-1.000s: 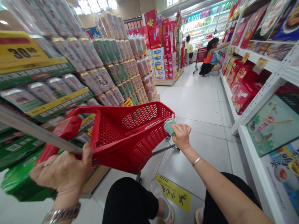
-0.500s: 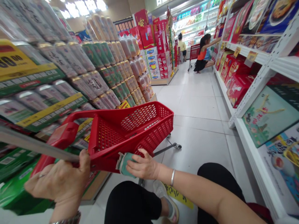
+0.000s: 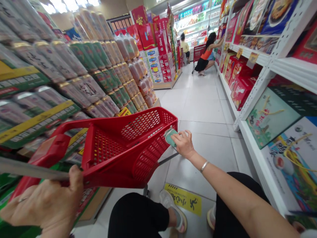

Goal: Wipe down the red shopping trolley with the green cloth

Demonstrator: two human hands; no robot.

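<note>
A red plastic shopping basket cart [image 3: 119, 148] stands tilted in front of me in a shop aisle. My left hand [image 3: 47, 203] is closed round its grey metal handle bar [image 3: 27, 169] at the lower left. My right hand [image 3: 183, 143] presses a folded green cloth [image 3: 170, 136] against the basket's far right rim, fingers closed on the cloth. My knees in black trousers show at the bottom.
Stacked drink cans and bottles [image 3: 81, 72] fill the left side. White shelves with red gift boxes [image 3: 250, 96] line the right. A yellow floor sticker [image 3: 184, 199] lies by my shoe. Far down the aisle a person crouches [image 3: 205, 56] beside another red cart.
My right hand moved the cloth from the basket's far rim back to its near side, then out to the far right rim again. The left hand stayed on the handle.
</note>
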